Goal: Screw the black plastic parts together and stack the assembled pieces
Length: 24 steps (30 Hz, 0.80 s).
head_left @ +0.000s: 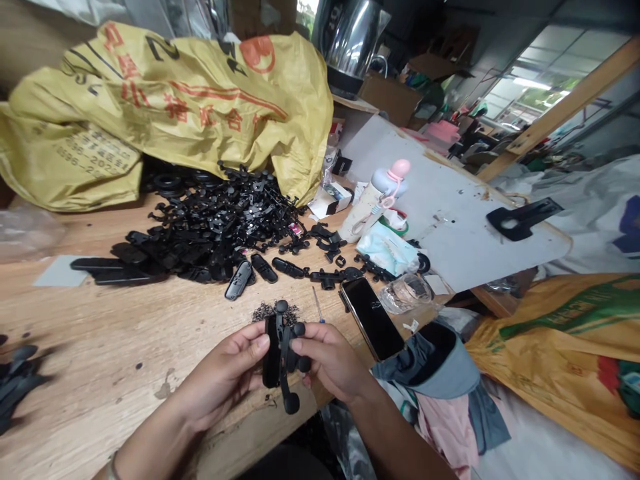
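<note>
Near the table's front edge, both my hands grip a black plastic holder (283,357) with round-tipped arms, which looks like a phone mount. My left hand (235,363) is closed on its flat plate side, thumb on the near face. On the other side, my right hand (333,357) pinches the short arms with the round pads. The holder stands roughly upright between the fingers. Just behind it lies a small heap of tiny dark pieces (263,311), partly hidden by the holder. A thin screwdriver (318,305) rests beside that heap.
A large pile of black plastic parts (220,227) lies at the back, under a yellow sack (215,113). More black parts (20,380) sit at the left edge. To the right are a phone (373,317), a clear cup (406,293), a bottle (367,207) and a cap (440,360).
</note>
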Motion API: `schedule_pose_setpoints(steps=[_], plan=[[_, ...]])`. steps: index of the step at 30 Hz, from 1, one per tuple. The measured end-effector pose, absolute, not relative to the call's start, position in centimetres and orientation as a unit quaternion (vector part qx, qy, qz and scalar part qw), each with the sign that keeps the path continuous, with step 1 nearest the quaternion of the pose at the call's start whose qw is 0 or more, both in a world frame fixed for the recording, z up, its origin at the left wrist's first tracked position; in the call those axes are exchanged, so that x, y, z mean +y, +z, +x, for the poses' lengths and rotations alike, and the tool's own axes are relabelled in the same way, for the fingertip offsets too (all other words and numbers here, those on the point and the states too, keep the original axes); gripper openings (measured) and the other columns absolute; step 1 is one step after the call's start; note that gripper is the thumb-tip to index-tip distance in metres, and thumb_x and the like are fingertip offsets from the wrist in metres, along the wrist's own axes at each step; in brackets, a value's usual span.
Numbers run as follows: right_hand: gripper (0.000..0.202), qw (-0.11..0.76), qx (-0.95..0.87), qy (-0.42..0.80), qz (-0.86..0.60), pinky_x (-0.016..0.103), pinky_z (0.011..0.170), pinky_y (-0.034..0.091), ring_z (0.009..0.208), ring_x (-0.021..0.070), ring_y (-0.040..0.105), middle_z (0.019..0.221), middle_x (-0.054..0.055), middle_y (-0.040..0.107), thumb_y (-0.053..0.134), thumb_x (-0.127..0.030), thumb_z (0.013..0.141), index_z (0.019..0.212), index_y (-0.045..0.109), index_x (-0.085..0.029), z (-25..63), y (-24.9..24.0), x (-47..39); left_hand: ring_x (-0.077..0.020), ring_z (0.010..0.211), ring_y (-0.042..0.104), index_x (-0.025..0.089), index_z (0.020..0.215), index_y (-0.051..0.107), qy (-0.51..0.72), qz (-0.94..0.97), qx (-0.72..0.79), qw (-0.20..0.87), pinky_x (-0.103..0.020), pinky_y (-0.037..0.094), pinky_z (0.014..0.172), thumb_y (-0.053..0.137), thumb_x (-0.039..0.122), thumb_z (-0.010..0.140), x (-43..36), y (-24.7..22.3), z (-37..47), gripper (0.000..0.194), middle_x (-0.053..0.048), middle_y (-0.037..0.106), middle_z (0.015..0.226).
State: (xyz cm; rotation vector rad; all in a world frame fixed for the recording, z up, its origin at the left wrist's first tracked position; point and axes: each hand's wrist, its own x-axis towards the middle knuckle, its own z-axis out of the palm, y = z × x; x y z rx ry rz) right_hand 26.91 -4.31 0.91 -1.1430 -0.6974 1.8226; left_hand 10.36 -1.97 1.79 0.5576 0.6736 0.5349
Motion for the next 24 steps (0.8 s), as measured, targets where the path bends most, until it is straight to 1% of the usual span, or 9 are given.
schedule_pose_setpoints(steps=[2, 6, 11, 16, 21, 24], plan=[[0.024, 0.429, -0.278, 0.728, -0.457, 0.014, 0.032, 0.038, 0.037, 0.004, 0.045, 0.049, -0.003, 0.054, 0.07, -0.032, 0.061, 0.068, 0.063, -0.011, 26.9, 0.9, -4.4, -0.0219, 0.088, 0.065, 0.02, 0.115, 0.055, 0.255, 0.27, 0.325, 0.87, -0.032, 0.049, 0.077, 0.055, 0.025, 0.079, -2.0, 1.8, 10.4, 0.036, -0.01, 0.067, 0.103], [0.024, 0.433, -0.27, 0.722, -0.467, 0.014, 0.033, 0.038, 0.037, 0.0041, 0.045, 0.049, -0.003, 0.054, 0.071, -0.032, 0.06, 0.068, 0.063, -0.011, 26.9, 1.0, -4.7, -0.0228, 0.085, 0.065, 0.018, 0.116, 0.054, 0.25, 0.276, 0.314, 0.873, -0.032, 0.05, 0.073, 0.056, 0.028, 0.079, -2.1, 1.7, 10.4, 0.038, -0.012, 0.067, 0.102], [0.025, 0.438, -0.263, 0.72, -0.469, 0.015, 0.033, 0.038, 0.038, 0.0052, 0.046, 0.051, -0.002, 0.056, 0.072, -0.033, 0.06, 0.069, 0.063, -0.012, 26.8, 0.9, -4.8, -0.0193, 0.082, 0.064, 0.02, 0.117, 0.054, 0.251, 0.271, 0.32, 0.872, -0.026, 0.049, 0.066, 0.056, 0.027, 0.079, -2.1, 1.3, 10.4, 0.039, -0.01, 0.067, 0.1], [0.025, 0.442, -0.243, 0.724, -0.471, 0.014, 0.034, 0.039, 0.037, 0.005, 0.046, 0.051, -0.002, 0.057, 0.074, -0.032, 0.058, 0.069, 0.064, -0.012, 26.7, 0.5, -5.0, -0.0148, 0.076, 0.063, 0.019, 0.114, 0.056, 0.255, 0.274, 0.321, 0.87, -0.022, 0.047, 0.061, 0.057, 0.027, 0.078, -2.2, 1.3, 10.4, 0.036, -0.008, 0.068, 0.094], [0.024, 0.455, -0.229, 0.721, -0.47, 0.015, 0.033, 0.039, 0.036, 0.0054, 0.047, 0.05, -0.002, 0.058, 0.076, -0.031, 0.057, 0.068, 0.065, -0.013, 26.7, 0.4, -5.3, -0.0137, 0.074, 0.063, 0.018, 0.108, 0.058, 0.262, 0.27, 0.313, 0.872, -0.021, 0.049, 0.061, 0.057, 0.026, 0.078, -2.4, 1.3, 10.6, 0.031, -0.008, 0.068, 0.089], [0.025, 0.454, -0.224, 0.723, -0.47, 0.015, 0.032, 0.039, 0.035, 0.0055, 0.047, 0.05, -0.002, 0.058, 0.077, -0.032, 0.056, 0.067, 0.065, -0.013, 26.8, 0.3, -5.4, -0.0123, 0.071, 0.063, 0.017, 0.103, 0.06, 0.261, 0.27, 0.316, 0.871, -0.018, 0.048, 0.057, 0.057, 0.026, 0.078, -2.6, 1.3, 10.6, 0.026, -0.006, 0.067, 0.085]])
